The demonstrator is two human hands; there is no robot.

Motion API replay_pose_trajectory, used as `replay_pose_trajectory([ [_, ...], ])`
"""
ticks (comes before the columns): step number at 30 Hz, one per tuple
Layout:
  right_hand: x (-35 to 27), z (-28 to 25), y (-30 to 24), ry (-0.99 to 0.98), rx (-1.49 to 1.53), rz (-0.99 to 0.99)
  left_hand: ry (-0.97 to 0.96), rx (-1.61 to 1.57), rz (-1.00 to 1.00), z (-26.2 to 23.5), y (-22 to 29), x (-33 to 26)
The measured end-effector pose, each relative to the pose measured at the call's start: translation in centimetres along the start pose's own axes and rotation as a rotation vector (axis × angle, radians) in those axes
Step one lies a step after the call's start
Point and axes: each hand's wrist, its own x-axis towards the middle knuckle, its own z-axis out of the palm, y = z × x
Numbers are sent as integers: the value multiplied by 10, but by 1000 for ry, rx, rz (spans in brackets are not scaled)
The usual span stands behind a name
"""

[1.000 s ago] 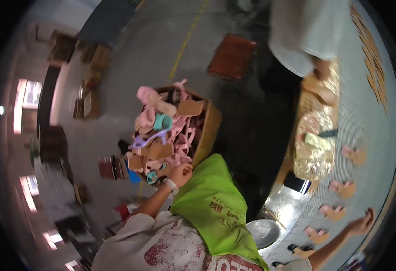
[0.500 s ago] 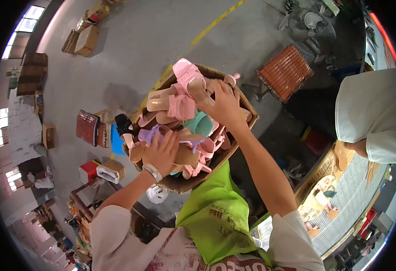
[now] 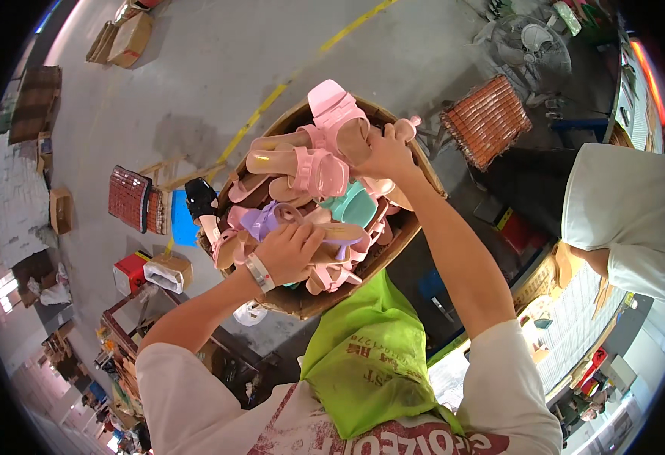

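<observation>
While your right hand (image 3: 385, 155) rests at the far right of the heaped sandals (image 3: 321, 173), your left hand (image 3: 290, 250) lies on the near side of the same heap, lower and further left. All of these sit in a brown box (image 3: 385, 262), whose near wall is just beyond your green apron (image 3: 366, 349).

The top pink sandal (image 3: 336, 106) is directly left of your right fingers, its toe pointing away from you and its bare sole against your hand. Those fingers are bent round the far edge; whether they grip it, you cannot tell from this view. Your left fingers are bent too, over a tan sole (image 3: 344, 230), and again you cannot tell how firmly they close. A white wristband (image 3: 259, 271) circles your left wrist.

Between your hands you have a teal sandal (image 3: 353, 205), below the right one and up to the right of the left one. A purple sandal (image 3: 260, 220) lies just beyond your left knuckles. At the box's left edge sits a black sandal (image 3: 201, 199), apart from both hands.

To your right stand a slatted red-brown stool (image 3: 488, 121) and, behind it, a fan (image 3: 533, 45). Another person's white top (image 3: 613, 212) shows beside the bench (image 3: 579, 322).
</observation>
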Motion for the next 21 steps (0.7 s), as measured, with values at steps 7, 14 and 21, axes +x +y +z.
replay_pose_trajectory([
  [7, -11, -11, 39, -110, 592, -19, 15, -321, -188, -39, -11, 15],
  [14, -26, 16, 56, -35, 661, -114, 16, -372, -449, -33, -19, 54],
  [21, -36, 22, 50, 45, 845, -73, -184, -224, -245, -40, -27, 71],
])
